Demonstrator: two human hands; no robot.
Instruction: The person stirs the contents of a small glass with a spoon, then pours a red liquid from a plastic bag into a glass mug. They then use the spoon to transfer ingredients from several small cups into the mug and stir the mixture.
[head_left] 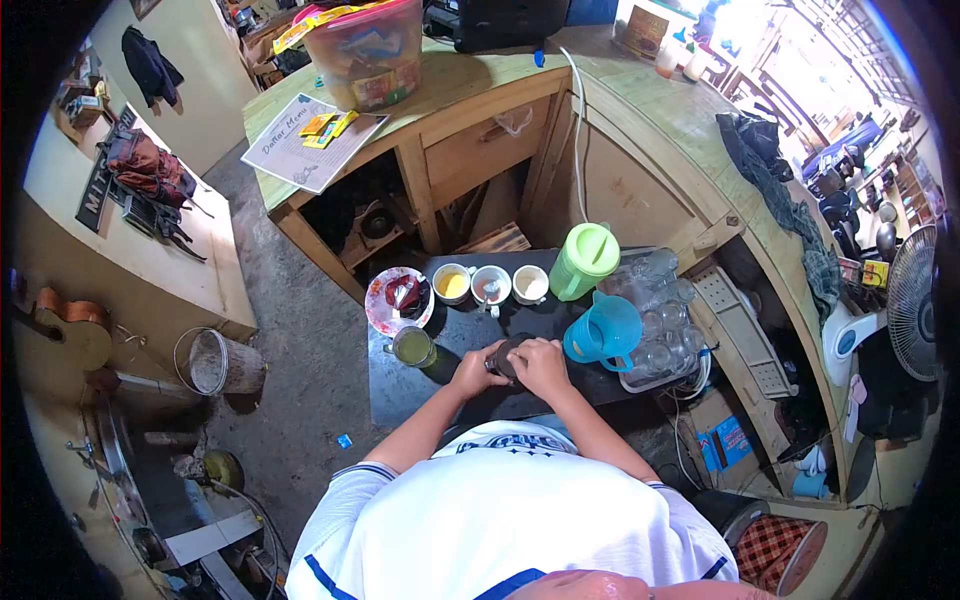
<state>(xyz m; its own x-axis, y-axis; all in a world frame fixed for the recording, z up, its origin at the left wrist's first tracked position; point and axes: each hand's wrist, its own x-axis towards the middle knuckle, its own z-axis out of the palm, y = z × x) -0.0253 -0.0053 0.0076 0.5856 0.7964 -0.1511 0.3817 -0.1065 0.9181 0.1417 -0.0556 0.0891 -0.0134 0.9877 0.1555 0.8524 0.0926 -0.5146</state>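
Clasping a small dark jar (507,357), upright between left hand (474,368) and right hand (541,364).

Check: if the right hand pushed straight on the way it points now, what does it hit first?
The right hand points left across the dark round object it grips, so it would meet that first, then the left hand on its far side. Beyond them stands the glass of greenish drink, though depth is unclear.

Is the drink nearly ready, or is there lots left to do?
Some looks done: a glass of greenish drink stands filled, and three cups hold powders. Right now the left hand and right hand clasp a small dark container; whether it is open is hidden. The blue pitcher and the clear glasses wait untouched.
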